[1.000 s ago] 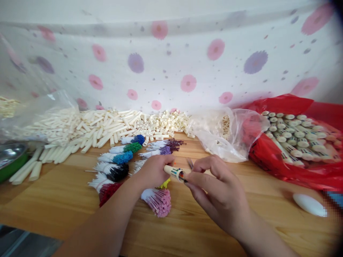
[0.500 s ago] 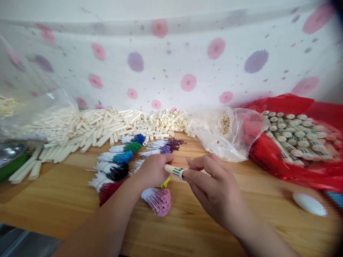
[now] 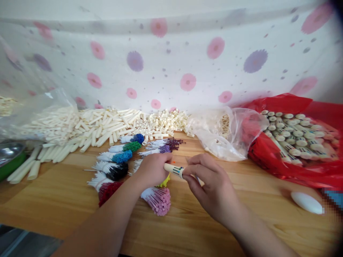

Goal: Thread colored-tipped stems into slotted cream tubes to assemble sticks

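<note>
My left hand [image 3: 152,168] is closed round a cream pen barrel [image 3: 174,169] with small coloured marks, its open end pointing right. My right hand [image 3: 208,182] pinches at that open end, fingers pressed together on a thin refill that I can barely make out. Both hands hover just above the wooden table [image 3: 66,200]. Bundles of thin refills with coloured tips lie fanned out to the left: blue [image 3: 138,138], green [image 3: 132,146], light blue [image 3: 122,156], black [image 3: 117,171], dark red [image 3: 107,191], pink [image 3: 159,200], purple [image 3: 168,144]; a yellow bundle [image 3: 164,182] peeks out under my left hand.
A heap of cream barrels [image 3: 88,126] and small white caps [image 3: 163,125] lines the back. A clear plastic bag [image 3: 225,132] and a red bag of finished pens [image 3: 294,142] sit at the right. A white oval object [image 3: 307,202] lies front right, a green-rimmed bowl [image 3: 9,159] at far left.
My right hand has moved left and closed in on the barrel's open end; the orange-tipped opening seen earlier is now covered by its fingers. The left hand has stayed put.
</note>
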### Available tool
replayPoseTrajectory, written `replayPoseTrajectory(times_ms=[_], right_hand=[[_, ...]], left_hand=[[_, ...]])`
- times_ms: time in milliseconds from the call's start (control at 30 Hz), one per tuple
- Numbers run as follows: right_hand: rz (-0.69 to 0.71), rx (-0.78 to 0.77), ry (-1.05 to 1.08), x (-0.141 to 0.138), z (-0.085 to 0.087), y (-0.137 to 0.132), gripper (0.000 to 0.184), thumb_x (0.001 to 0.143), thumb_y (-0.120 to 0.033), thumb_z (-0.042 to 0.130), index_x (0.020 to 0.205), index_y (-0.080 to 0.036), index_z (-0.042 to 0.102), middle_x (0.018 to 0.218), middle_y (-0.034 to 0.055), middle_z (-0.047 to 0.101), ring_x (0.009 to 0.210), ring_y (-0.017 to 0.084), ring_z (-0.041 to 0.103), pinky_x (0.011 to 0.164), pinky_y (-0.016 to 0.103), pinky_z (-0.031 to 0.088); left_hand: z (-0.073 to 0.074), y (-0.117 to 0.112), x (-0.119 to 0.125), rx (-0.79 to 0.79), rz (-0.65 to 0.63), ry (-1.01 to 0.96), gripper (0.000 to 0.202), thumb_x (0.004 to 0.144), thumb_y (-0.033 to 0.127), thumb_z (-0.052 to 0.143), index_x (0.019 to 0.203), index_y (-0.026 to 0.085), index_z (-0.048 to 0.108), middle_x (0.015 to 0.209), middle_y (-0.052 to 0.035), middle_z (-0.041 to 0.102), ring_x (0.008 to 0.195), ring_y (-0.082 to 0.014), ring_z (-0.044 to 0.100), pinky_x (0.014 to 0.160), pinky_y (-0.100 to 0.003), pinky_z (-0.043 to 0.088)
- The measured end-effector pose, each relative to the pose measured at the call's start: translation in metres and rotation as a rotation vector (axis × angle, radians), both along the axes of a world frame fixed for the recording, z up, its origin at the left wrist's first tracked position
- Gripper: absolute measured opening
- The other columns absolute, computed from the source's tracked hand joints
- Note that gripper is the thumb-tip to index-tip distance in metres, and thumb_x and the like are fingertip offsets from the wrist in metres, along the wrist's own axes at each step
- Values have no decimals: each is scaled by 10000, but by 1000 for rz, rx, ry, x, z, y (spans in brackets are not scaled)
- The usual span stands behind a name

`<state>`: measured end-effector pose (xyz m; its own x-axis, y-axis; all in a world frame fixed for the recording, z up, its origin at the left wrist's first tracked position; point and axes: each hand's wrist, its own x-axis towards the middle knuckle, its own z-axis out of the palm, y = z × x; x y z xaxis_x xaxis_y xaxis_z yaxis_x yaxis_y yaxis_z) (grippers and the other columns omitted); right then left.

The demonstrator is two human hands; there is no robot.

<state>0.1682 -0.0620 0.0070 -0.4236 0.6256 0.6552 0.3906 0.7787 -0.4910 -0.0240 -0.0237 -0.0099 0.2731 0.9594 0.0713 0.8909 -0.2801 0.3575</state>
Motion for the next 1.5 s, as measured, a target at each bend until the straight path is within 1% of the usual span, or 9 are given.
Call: replayPoseTrajectory(times_ms=[433, 633, 733, 867, 967, 1067, 1167, 1300, 1500], right_hand=[[97, -391, 339, -6, 0, -1, 192, 862, -160, 537, 908, -265, 692, 1011, 33, 544, 990, 145, 538, 828, 277, 460], [-4, -292, 503, 6, -9, 11, 138, 858, -210, 577, 912, -281, 682, 1022, 24, 581, 1026, 166, 534, 884, 317, 430], [-99, -199, 510, 8, -22, 22, 107, 855, -211, 581, 902, -258, 665, 969, 27, 588, 978, 171, 547, 863, 327, 425], [-20, -162, 299, -2, -26, 27, 97, 861, -209, 553, 873, -203, 649, 866, 42, 616, 849, 168, 583, 767, 311, 460], [151, -183, -6, -24, -12, 18, 113, 858, -173, 535, 855, -178, 648, 832, 45, 636, 800, 154, 588, 723, 279, 464], [294, -130, -396, -65, 5, 5, 130, 847, -175, 536, 856, -177, 666, 833, 48, 645, 802, 156, 593, 720, 262, 459], [261, -95, -684, -116, 15, -4, 211, 889, -238, 467, 898, -187, 672, 890, 70, 663, 846, 186, 617, 724, 277, 472], [180, -166, -887, -173, 13, -3, 235, 853, -179, 479, 950, -130, 688, 971, 161, 677, 937, 270, 635, 728, 343, 506], [105, -292, -950, -203, 1, 8, 246, 822, -193, 519, 982, -127, 694, 1002, 186, 693, 932, 300, 663, 695, 373, 539]], left_hand=[[-1, 2, -2, 52, 58, -64, 75, 700, 173, 480, 641, 202, 444, 570, 31, 498, 545, -129, 436, 509, -261, 173], [-13, 6, -2, 98, 24, -301, 152, 680, 140, 501, 607, 191, 378, 559, 49, 424, 566, -116, 398, 526, -241, 231], [-6, 0, -2, 97, 30, -495, 196, 687, 169, 547, 611, 194, 367, 565, 55, 395, 562, -109, 375, 524, -230, 263], [20, -26, -29, 90, 35, -674, 171, 781, 291, 532, 667, 199, 445, 600, 44, 437, 552, -109, 390, 515, -227, 311], [23, -52, -72, 190, 221, -790, 202, 812, 314, 498, 654, 204, 438, 551, 45, 435, 533, -113, 411, 531, -231, 342], [1, -76, -115, 289, 517, -797, 217, 797, 346, 503, 642, 205, 445, 564, 34, 462, 569, -127, 461, 567, -236, 379], [-29, -95, -141, 288, 698, -737, 219, 771, 408, 531, 827, 197, 549, 730, 6, 576, 693, -161, 541, 645, -248, 428], [-52, -106, -153, 152, 672, -716, 423, 753, 472, 542, 1052, 176, 582, 1025, -61, 655, 924, -219, 600, 820, -291, 449], [-56, -101, -151, -20, 591, -549, 394, 784, 415, 489, 1088, 187, 591, 996, -62, 686, 935, -236, 621, 816, -297, 451]])
